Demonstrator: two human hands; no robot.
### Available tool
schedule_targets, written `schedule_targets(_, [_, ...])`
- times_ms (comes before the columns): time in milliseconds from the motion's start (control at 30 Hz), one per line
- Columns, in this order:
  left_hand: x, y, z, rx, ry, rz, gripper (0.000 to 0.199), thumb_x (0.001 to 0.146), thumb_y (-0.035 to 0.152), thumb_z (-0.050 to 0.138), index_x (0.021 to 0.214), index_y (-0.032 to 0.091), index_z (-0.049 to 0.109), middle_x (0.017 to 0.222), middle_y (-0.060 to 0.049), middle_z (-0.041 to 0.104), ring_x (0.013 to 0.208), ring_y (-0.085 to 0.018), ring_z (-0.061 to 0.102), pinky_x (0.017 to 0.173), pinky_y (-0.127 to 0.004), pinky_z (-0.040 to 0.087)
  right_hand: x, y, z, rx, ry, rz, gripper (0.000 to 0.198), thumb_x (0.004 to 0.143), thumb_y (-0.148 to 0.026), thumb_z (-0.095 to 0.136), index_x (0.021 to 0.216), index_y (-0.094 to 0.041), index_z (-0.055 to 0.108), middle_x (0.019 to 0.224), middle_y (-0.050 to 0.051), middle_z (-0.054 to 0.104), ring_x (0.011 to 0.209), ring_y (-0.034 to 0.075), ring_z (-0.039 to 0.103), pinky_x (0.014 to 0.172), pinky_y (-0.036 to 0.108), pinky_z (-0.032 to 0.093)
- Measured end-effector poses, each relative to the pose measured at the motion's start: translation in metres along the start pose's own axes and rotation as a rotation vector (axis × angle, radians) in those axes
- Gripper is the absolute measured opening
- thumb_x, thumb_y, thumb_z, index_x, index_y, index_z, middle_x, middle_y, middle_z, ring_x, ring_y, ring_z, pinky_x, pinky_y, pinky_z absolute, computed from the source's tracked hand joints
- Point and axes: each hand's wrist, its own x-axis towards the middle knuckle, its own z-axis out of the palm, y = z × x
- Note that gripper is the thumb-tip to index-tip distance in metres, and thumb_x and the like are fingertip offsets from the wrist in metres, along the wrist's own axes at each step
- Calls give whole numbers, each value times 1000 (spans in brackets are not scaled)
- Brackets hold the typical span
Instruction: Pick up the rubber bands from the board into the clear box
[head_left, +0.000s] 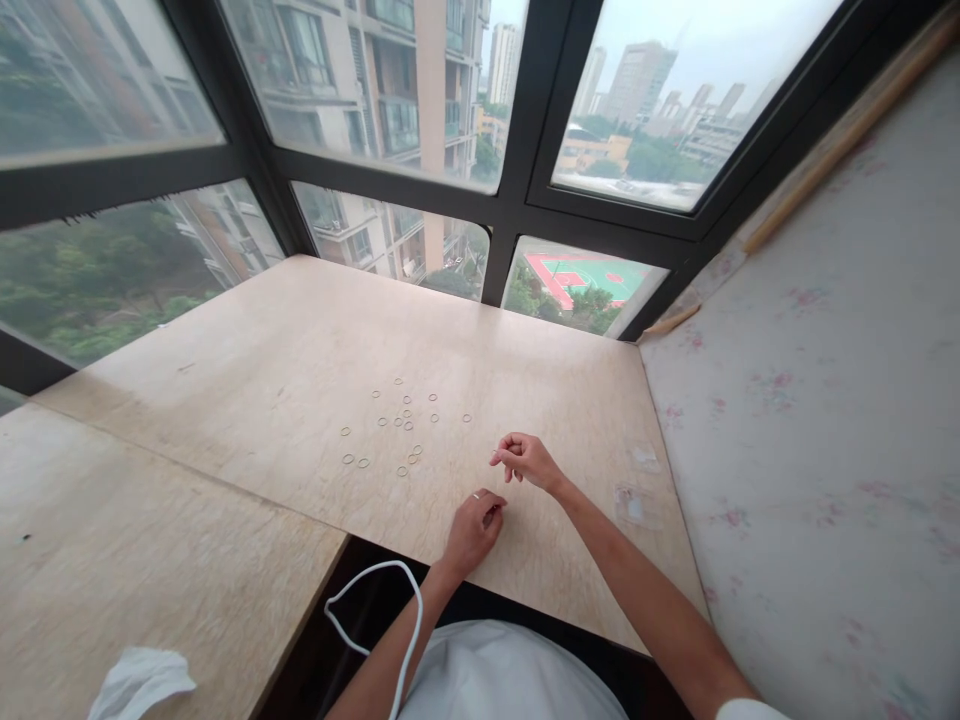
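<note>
Many small thin rings (407,414) lie scattered flat on the marble-patterned counter (285,330), ahead and left of my hands. My right hand (529,460) hovers just right of them, thumb and index finger pinched together. A tiny pale bit shows at its fingertips, too small to name. Nearer the counter's front edge, my left hand (476,528) rests with its fingers curled and the thumb against them. Whatever those fingers hold, if anything, is hidden. A ring band sits on one finger of that hand.
Two clear plastic packets (636,506) lie at the right by the flowered wall (795,430). A white cable (416,590) loops by my left forearm. Crumpled tissue (142,680) lies at the lower left. Dark-framed windows (510,200) bound the counter's far side.
</note>
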Motion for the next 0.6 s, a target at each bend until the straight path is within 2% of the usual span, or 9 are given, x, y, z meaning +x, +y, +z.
schedule_targets(367, [5,-5,2,67,-23,33,17,85,17,44,88,19,60,86,-5,64,81,-17,60,72,-31,48,-69,36,-60,127,443,55,34,73,-50,64,76,-17,55,70,6,71,38,8,54,32,17,30])
schedule_targets(600, [8,-8,4,103,-9,68,16,86,20,45,88,20,61,86,-4,65,81,-17,61,72,-31,49,-132,57,-94,102,831,124,40,72,-55,62,82,-17,56,79,10,72,46,12,60,37,19,39])
